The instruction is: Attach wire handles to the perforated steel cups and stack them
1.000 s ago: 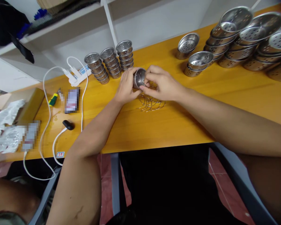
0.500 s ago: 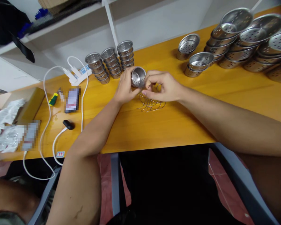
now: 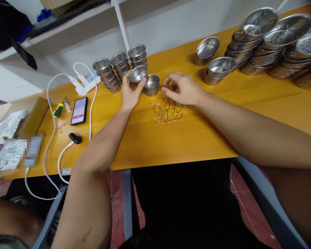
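Note:
My left hand [image 3: 131,93] holds a small perforated metal cup [image 3: 138,75], with the thumb on one side and fingers on the other. The cup's mouth faces up, above the table and in front of a short stack of such cups [image 3: 137,55]. Just right of it stands a pair of nested perforated cups [image 3: 152,85]. My right hand [image 3: 182,88] hovers beside that pair, fingers curled and the thumb apart from the index finger, with nothing visible between them. Below it lies a loose bunch of thin curved metal wires [image 3: 168,112].
Two more cup stacks [image 3: 103,71] stand at back left, beside a white power strip [image 3: 86,85]. Larger perforated cups [image 3: 259,38] crowd the back right. At left are a phone [image 3: 79,110], a green-yellow screwdriver [image 3: 58,110] and white cables. Another person's leg shows lower left.
My left hand has shifted left with the cup, which now sits upright. The nested pair has come into view. My right hand's thumb and fingertips have parted, and it has moved slightly up.

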Demonstrator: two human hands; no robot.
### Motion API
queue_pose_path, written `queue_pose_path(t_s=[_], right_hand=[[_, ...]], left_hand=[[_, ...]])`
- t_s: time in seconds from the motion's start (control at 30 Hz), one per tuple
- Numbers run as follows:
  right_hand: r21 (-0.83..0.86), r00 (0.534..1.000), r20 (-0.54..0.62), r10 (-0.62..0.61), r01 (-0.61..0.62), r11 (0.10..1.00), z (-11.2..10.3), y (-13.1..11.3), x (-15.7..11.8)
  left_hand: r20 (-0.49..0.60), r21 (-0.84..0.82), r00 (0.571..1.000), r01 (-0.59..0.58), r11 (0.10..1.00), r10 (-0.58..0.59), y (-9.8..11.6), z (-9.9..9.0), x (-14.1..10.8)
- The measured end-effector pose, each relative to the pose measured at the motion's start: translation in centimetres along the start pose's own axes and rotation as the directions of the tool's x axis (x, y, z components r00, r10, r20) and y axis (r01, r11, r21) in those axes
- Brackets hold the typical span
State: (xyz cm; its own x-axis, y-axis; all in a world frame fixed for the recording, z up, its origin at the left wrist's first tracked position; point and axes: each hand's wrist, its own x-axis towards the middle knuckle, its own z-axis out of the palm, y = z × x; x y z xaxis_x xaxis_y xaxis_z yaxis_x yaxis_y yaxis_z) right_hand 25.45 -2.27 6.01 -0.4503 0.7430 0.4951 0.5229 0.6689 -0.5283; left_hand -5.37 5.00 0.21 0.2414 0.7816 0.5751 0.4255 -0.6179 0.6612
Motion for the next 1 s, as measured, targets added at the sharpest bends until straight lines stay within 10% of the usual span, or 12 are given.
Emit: queue_pose_path(t_s=[0.33,1.0], right_hand=[[0.218,0.995,0.015,-0.098,0.093,0.971,3.0,2.0,0.1],[0.191,0.997,0.018,-0.076,0.071,0.979,2.7,1.2,0.0]], left_hand=[[0.006,-0.116,1.0,-0.024,0.993,0.025,-3.5,1.1,0.0],[0.029,-0.139,0.997,-0.067,0.988,0.071,-3.6,0.4,-0.3]])
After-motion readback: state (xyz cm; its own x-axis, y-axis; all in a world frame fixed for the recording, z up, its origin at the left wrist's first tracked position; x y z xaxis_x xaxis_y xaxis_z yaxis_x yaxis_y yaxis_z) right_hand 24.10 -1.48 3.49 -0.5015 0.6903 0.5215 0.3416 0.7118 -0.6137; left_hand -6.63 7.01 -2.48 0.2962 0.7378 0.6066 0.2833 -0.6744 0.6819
